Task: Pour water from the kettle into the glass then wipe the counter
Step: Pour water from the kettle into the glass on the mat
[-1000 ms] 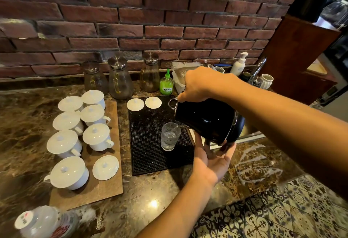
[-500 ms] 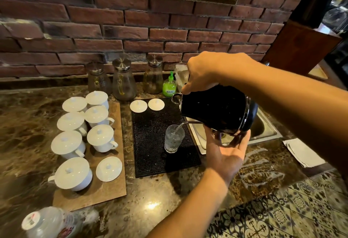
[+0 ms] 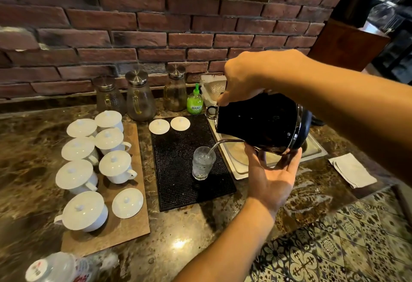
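Observation:
A black kettle (image 3: 263, 123) is tipped to the left above the sink, its thin spout sending a stream of water into a clear glass (image 3: 203, 163). The glass stands upright on a black rubber mat (image 3: 178, 174) and is partly filled. My right hand (image 3: 247, 78) grips the kettle's handle from above. My left hand (image 3: 272, 174) cups the kettle's underside, palm up, fingers spread against its base. A folded white cloth (image 3: 352, 170) lies on the marble counter (image 3: 200, 237) right of the sink.
A steel sink (image 3: 240, 159) sits under the kettle. Several lidded white cups stand on a wooden board (image 3: 124, 232) at left. Three glass jars (image 3: 139, 96) and a green bottle (image 3: 194, 101) line the brick wall. A plastic bottle (image 3: 55, 268) lies at the near left edge.
The kettle has risen and tipped further, and water now streams into the glass. The water level in the glass is higher. The view shifted, revealing the white cloth at right.

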{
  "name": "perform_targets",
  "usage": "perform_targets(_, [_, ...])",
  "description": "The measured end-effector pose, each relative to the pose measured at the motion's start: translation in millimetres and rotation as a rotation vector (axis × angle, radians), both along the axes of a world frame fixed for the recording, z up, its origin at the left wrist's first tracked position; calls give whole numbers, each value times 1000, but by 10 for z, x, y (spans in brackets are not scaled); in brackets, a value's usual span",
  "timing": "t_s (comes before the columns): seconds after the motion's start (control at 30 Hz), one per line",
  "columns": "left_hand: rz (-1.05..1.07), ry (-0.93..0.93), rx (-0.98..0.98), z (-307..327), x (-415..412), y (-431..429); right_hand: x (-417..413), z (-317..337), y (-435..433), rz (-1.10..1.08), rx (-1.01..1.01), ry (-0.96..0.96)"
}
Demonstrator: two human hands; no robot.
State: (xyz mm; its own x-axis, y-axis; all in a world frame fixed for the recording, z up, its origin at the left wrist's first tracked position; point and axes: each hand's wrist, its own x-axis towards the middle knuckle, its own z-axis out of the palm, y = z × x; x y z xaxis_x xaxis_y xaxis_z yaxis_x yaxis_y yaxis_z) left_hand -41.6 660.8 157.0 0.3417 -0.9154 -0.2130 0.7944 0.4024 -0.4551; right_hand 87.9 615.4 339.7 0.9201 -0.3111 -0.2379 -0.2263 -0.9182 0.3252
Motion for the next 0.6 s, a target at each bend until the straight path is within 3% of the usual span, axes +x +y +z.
perform_targets(0.6, [-63,-6,20,-91,0,14,-58,-50,-87,-38,6,-36])
